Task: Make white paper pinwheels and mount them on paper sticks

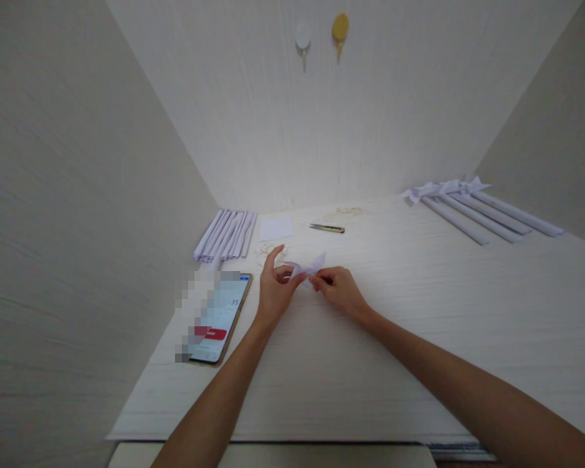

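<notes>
Both my hands meet over the middle of the white table (419,338), pinching a small folded piece of pale paper (314,264). My left hand (275,290) grips its left end with thumb and fingers, the index finger raised. My right hand (338,288) pinches the right end. The paper's tips stick up between the two hands.
A phone (223,317) with a lit screen lies at the left. Behind it sits a stack of folded white strips (225,235), a white paper square (275,227) and a small cutter (327,228). Several long rolled paper tubes (482,213) lie at the back right. Two hooks (340,29) hang on the wall.
</notes>
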`<state>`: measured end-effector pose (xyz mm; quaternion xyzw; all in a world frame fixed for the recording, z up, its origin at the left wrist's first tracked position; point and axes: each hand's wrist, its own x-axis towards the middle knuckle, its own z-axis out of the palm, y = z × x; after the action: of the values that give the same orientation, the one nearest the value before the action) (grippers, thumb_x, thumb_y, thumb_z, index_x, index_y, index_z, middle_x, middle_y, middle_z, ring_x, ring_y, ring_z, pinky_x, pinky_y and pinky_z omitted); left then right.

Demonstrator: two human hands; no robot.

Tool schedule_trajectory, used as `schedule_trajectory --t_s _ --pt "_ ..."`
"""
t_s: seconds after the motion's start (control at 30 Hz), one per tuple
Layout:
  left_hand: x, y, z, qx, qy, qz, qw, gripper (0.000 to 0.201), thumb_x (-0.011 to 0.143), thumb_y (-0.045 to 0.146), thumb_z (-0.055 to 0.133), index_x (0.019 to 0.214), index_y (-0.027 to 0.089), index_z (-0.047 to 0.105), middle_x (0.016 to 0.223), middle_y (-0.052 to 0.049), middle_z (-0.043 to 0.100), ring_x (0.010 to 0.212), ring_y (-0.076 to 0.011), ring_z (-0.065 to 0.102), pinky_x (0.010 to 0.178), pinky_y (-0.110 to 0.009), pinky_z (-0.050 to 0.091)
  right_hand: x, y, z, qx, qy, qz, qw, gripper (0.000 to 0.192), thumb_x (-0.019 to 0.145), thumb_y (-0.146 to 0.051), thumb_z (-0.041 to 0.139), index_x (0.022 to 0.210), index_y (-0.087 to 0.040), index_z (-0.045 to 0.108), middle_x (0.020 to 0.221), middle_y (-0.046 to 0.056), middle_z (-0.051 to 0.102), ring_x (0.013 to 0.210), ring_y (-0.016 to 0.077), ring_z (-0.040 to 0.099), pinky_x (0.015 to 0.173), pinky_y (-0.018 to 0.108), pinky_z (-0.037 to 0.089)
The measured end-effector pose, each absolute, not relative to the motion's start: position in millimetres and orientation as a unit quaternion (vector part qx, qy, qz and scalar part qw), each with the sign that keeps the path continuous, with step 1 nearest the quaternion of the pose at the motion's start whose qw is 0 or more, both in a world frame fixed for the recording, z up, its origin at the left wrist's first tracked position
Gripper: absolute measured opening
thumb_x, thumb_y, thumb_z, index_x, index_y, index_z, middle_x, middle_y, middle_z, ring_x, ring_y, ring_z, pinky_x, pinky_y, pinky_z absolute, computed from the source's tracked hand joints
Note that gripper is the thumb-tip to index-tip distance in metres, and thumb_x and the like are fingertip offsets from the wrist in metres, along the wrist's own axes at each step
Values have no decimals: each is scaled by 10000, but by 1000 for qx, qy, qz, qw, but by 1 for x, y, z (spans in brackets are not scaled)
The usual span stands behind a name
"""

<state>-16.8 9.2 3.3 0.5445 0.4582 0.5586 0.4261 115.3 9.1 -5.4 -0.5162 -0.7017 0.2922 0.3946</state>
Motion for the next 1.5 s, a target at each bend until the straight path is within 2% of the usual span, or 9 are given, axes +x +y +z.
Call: schedule_trajectory --t_s 0.3,0.63,1.2,1.5 --pt "-16 9 3 542 452 561 433 706 568 167 654 1187 157 316 647 23 627 589 -94 583 591 -209 459 115 10 -3 -529 -677 311 407 238 672 -223 471 450 -140 498 414 -27 440 414 77 367 439 203 254" --pt "-16 10 1 538 463 573 410 601 589 159 626 1129 157 362 624 31 616 570 -85 576 573 -195 454 115 9 -2 -529 -676 318 403 238 678 -227 470 457 -143 502 421 -31 425 420 78 361 450 208 256" --pt "-15 9 3 534 460 567 427 598 585 164 626 1121 157 361 601 41 608 564 -92 575 574 -205 450 116 9 -3 -516 -674 318 421 255 685 -256 459 460 -147 508 399 -42 385 405 76 337 431 208 249" --pt "-17 12 3 538 445 566 438 552 621 147 577 1124 142 351 599 44 602 542 -68 550 550 -175 423 117 10 -4 -518 -675 318 418 263 682 -272 457 453 -148 493 406 -35 392 410 79 340 433 211 250"
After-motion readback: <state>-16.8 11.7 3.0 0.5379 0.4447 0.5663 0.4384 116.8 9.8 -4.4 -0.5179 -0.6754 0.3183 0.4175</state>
